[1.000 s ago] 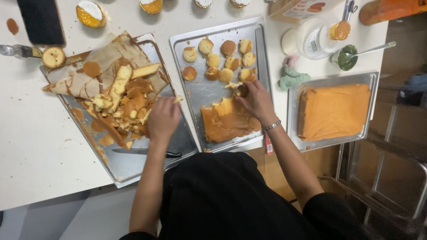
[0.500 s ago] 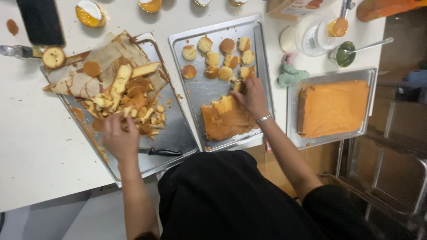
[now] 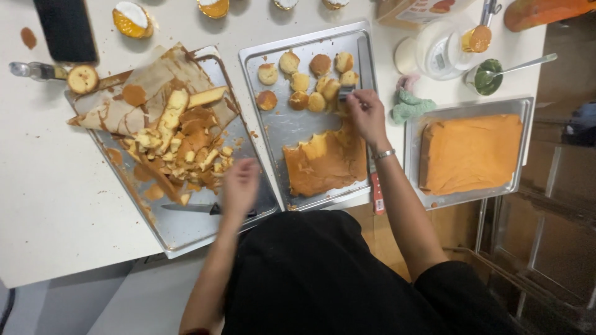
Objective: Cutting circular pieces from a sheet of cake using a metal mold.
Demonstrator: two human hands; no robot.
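Observation:
My right hand (image 3: 367,113) rests on the middle tray (image 3: 279,124), fingers closed on a small metal cutter (image 3: 346,93) beside several round cake cut-outs (image 3: 308,80). Just below it lies a partly cut orange cake slab (image 3: 326,162). My left hand (image 3: 239,186) is blurred with motion over the near corner of the left tray (image 3: 186,232), and nothing shows in it. A knife (image 3: 186,208) lies on that tray right by the hand. Above it sits a heap of cake scraps (image 3: 180,146) on crumpled baking paper (image 3: 133,93).
A third tray at the right holds a whole orange cake slab (image 3: 472,152). At the back stand frosted cupcakes (image 3: 131,18), a white kitchen scale (image 3: 437,49), a green bowl with a spoon (image 3: 487,74) and a teal cloth (image 3: 410,105). A dark flat slab (image 3: 65,28) lies far left.
My left hand swung from the scrap heap down to the left, then right to the tray's near corner. My right hand moved up from the slab to the cut-outs.

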